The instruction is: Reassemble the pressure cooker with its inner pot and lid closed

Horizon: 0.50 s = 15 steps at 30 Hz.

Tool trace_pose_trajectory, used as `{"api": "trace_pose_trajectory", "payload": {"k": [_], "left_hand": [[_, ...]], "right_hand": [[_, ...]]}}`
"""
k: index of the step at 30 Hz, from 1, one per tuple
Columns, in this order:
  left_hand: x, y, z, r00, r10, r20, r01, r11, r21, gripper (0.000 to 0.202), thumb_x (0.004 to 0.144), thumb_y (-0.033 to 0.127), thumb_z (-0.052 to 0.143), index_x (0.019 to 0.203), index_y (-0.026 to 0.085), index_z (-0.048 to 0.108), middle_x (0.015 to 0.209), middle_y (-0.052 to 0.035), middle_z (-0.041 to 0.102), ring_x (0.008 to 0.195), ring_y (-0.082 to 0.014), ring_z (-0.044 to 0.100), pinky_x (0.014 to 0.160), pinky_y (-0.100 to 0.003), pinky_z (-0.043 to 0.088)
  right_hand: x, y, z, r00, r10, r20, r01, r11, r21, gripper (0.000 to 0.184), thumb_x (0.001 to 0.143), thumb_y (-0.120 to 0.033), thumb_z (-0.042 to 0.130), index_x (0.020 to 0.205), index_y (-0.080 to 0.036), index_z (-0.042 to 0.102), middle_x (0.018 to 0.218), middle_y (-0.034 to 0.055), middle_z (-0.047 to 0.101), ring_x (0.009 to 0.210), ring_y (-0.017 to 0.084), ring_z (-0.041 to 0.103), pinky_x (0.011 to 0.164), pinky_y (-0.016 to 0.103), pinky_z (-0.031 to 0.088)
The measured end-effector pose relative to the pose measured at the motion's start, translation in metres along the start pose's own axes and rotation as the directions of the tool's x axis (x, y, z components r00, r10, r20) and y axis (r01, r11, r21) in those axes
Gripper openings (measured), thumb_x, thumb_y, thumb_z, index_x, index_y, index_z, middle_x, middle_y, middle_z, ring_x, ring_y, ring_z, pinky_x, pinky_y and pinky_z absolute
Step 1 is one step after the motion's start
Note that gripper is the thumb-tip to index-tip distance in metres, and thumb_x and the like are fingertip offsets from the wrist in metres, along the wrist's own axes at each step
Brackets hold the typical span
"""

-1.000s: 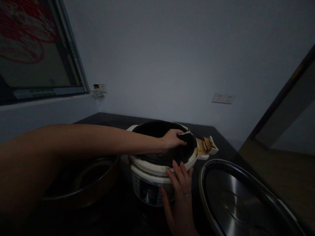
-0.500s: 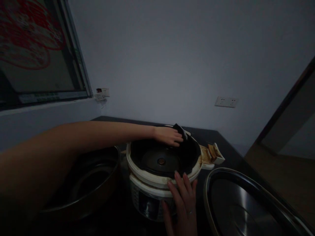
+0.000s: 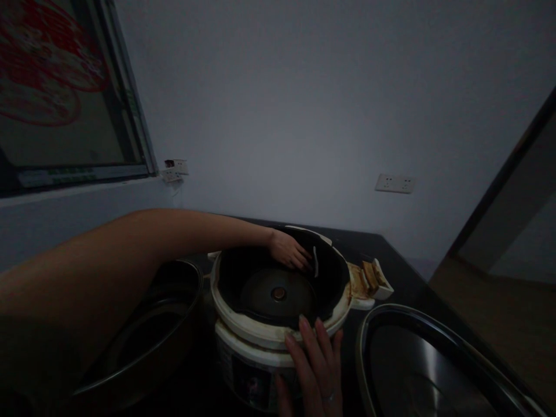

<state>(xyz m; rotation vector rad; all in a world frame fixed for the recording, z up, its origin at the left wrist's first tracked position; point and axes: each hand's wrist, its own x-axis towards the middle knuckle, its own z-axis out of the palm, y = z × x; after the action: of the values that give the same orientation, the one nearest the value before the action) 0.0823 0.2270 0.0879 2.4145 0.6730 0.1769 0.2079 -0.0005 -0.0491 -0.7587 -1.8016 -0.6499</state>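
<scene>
Inside the cooker [image 3: 243,334], the left hand [image 3: 290,252] is set by the far right wall, and a wiping step is judged to be in hand. A pale-edged pad [image 3: 315,262] is seen at its fingertips; the fingers are bent, but whether the pad is gripped cannot be told. The front rim is covered by the right hand [image 3: 315,365], fingers spread. For the next stroke, a steady cooker is called for. A dark counter [image 3: 365,246] is shared with a pan [image 3: 171,341] and an apparent lid [image 3: 403,365]; behind, a dim wall [image 3: 282,116] is fitted with sockets [image 3: 395,183].
</scene>
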Motion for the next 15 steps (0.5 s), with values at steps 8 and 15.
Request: {"api": "trace_pose_trajectory", "payload": {"k": [8, 15], "left_hand": [[-0.004, 0.007, -0.005, 0.996, -0.057, 0.067, 0.048, 0.991, 0.125, 0.029, 0.059, 0.009, 0.063, 0.062, 0.035, 0.073, 0.088, -0.0032, 0.076, 0.104, -0.0205, 0.069, 0.089, -0.029, 0.05], [-0.057, 0.0, -0.003, 0.988, -0.127, 0.091, 0.064, 0.86, 0.506, 0.022, 0.054, 0.012, 0.059, 0.061, 0.03, 0.069, 0.103, 0.0059, 0.076, 0.125, -0.0187, 0.055, 0.107, -0.031, 0.036]], "right_hand": [[0.006, -0.005, -0.005, 0.999, 0.043, 0.02, -0.045, 0.997, 0.057, 0.051, 0.082, -0.01, 0.055, 0.133, -0.013, 0.051, 0.154, 0.01, 0.038, 0.146, 0.028, 0.026, 0.121, 0.051, 0.016], [0.017, -0.011, -0.017, 0.992, 0.089, 0.09, -0.098, 0.99, 0.101, 0.063, 0.087, -0.006, 0.051, 0.147, -0.013, 0.034, 0.161, 0.0054, 0.021, 0.148, 0.024, 0.02, 0.122, 0.047, 0.01]]}}
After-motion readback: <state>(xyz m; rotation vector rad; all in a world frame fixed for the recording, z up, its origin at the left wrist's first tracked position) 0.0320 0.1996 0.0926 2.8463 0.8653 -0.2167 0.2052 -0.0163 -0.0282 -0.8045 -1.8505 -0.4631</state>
